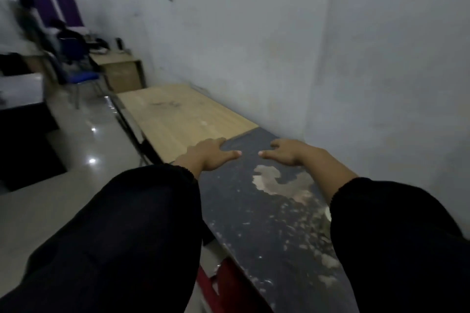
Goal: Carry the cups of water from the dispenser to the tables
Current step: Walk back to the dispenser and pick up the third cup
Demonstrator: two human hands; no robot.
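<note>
Both my arms, in black sleeves, reach forward over a worn dark table with peeled patches. My left hand hovers palm down at the table's far left corner, fingers spread, holding nothing. My right hand is beside it, also palm down and empty, thumbs pointing toward each other. A light wooden table adjoins the dark one further along the wall. No cup and no water dispenser are in view.
A white wall runs along the right of both tables. A red object sits under the dark table's edge. Shiny tiled floor lies to the left. Further back stand a blue chair, a desk and blurred seated people.
</note>
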